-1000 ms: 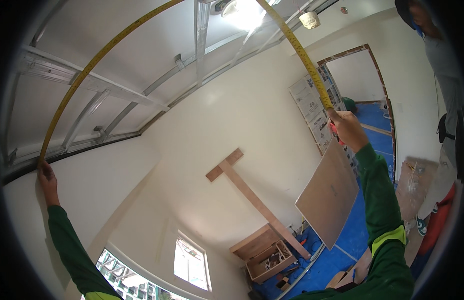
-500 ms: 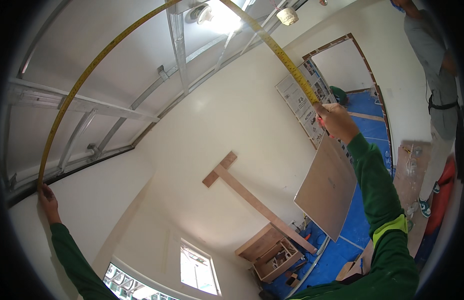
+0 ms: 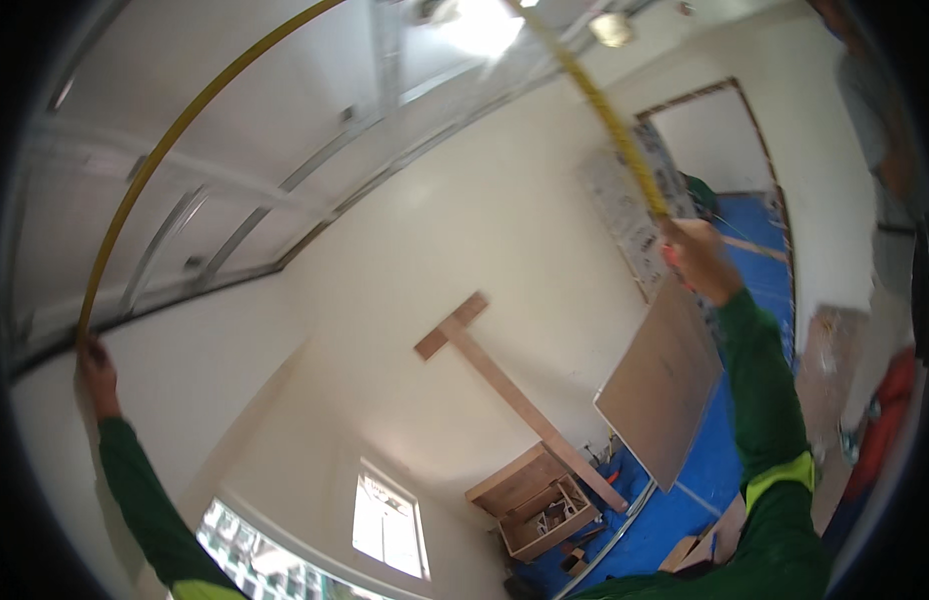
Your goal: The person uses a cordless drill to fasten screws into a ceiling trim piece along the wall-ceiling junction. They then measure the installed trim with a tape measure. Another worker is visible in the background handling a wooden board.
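Observation:
A yellow tape measure (image 3: 168, 140) arcs overhead between my two hands, and the top of its bow runs out of the picture. At the far left, my left hand (image 3: 100, 378) pinches the blade's end against the wall, just under the dark trim at the ceiling's edge. My right hand (image 3: 705, 258), raised on the right and smeared by motion, is closed around the tape's case; only a bit of red shows past the fingers. Metal ceiling framing (image 3: 385, 60) spans the panels above the blade.
A T-shaped wooden prop (image 3: 515, 390) leans on the wall. Below it stands an open wooden box (image 3: 550, 520) with tools. A large board (image 3: 665, 380) tilts over blue floor sheeting (image 3: 755, 225) near a doorway (image 3: 685, 140). Another person (image 3: 890, 200) stands at far right.
The whole view has shifted a little. My right hand has moved slightly right and down in the picture, drawing its side of the blade along. The left hand still holds the end at the wall.

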{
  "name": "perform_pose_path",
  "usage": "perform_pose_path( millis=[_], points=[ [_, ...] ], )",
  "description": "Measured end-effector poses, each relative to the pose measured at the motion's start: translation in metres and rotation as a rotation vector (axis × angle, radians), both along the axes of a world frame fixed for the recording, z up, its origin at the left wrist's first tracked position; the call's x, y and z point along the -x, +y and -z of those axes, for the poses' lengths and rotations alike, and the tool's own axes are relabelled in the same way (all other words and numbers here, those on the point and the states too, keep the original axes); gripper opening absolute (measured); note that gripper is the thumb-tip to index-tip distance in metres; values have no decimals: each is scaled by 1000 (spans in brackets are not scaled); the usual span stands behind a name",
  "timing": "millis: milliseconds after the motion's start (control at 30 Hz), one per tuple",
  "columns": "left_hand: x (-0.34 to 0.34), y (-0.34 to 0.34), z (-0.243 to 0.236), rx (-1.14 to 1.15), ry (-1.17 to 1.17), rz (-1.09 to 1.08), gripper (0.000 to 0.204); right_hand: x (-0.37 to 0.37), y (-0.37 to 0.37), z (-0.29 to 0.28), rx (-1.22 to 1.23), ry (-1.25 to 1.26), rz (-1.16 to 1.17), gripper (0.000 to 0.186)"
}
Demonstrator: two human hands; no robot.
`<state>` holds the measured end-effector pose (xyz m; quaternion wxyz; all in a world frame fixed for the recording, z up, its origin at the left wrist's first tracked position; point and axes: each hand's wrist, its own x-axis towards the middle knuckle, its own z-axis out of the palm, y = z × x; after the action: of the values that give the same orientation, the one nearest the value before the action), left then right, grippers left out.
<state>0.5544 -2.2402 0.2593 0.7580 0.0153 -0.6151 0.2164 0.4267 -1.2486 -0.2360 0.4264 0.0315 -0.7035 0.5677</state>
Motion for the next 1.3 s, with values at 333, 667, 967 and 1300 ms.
perform_pose_path(
  millis=[333, 667, 967, 1300],
  points=[
    [2, 59, 11, -607, -86, 1928, 25, 9, 2, 41, -150, -30, 100, 71],
    [-4, 121, 24, -667, 39, 1922, 24, 26, -9, 80, -36, -3, 5, 62],
    [5, 94, 18, -583, -4, 1906, 24, 34, -19, 82, -84, 33, -7, 60],
    [7, 63, 86, -423, -296, 1961, 28, 51, -7, 105, -4, -270, 2, 43]
  ],
)
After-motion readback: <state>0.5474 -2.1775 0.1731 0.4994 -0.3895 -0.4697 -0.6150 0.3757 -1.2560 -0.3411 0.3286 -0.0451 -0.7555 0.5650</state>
